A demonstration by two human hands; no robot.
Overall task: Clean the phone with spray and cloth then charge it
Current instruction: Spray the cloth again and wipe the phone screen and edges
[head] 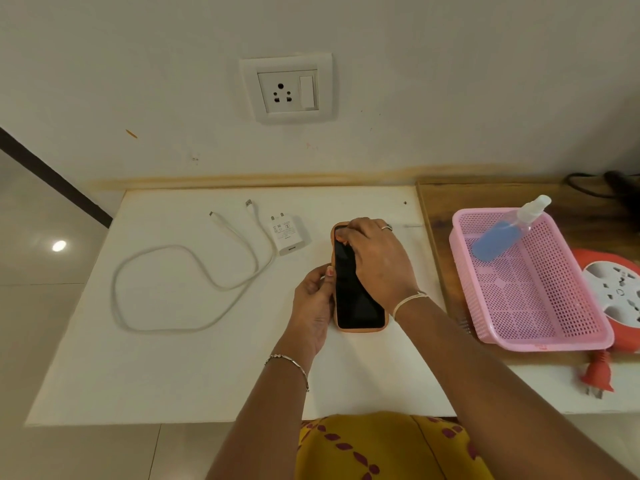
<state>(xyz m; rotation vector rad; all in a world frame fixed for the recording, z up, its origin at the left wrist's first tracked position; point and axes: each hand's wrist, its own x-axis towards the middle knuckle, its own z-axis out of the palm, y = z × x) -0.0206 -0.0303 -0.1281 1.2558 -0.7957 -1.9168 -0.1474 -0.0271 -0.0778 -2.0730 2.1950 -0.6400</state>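
I have the phone (356, 292) lying face up on the white surface (173, 375), straight ahead of me, its dark screen showing inside an orange case. Its long axis runs away from me toward the wall, tilted a little to the left at the far end. My left hand (313, 306) is cupped against the phone's left edge, thumb on the rim of the case, steadying it. My right hand (375, 258) lies over the far half of the screen, fingers bunched and pressing near the top; I cannot tell whether a cloth is tucked under them, since none shows. Both hands touch the phone, the right on top of it.

For the charging step, everything I need sits to the left: one white cable (180, 289) in a loose loop and one white adapter (287, 233) just beside its far ends, so my left hand is nearer. One wall socket (287, 91) is above, on the wall.

The one spray bottle (505, 230) lies in the one pink basket (540, 306) to my right, well apart from the phone. One red extension reel (616, 292) sits past the basket.
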